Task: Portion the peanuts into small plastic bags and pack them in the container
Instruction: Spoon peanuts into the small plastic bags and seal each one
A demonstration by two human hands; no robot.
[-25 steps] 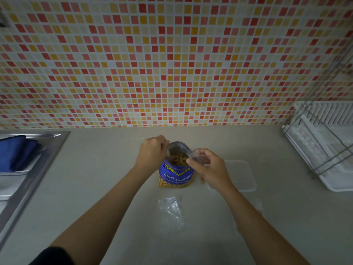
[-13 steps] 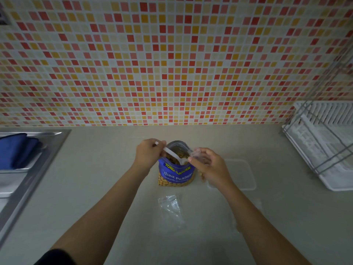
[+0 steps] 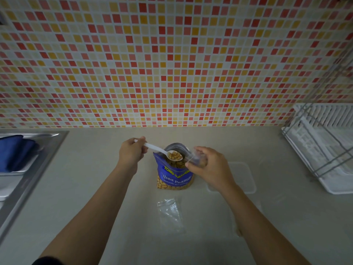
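A: What is the left hand doing?

B: Its fingers are gripping the handle of a white plastic spoon, which is carrying a heap of peanuts in its bowl. The bowl is hovering over the open mouth of the blue foil peanut bag.

A: And the right hand?

B: Its fingers are pinching a small clear plastic bag, holding it just beside the spoon's bowl, at about three o'clock from it. How far the small bag's mouth is gaping I cannot tell.

A: Where is the blue bag standing?

B: It is standing upright on the pale grey bench, near the middle, with more peanuts showing inside it.

A: Anything else lying around it?

B: A second clear plastic bag is lying flat at six o'clock from the blue bag, apart from it. A clear rectangular plastic container is sitting at three o'clock, partly behind the right wrist. A white dish rack is sitting farther out at two o'clock, and a steel sink holding a blue cloth is lying at nine o'clock.
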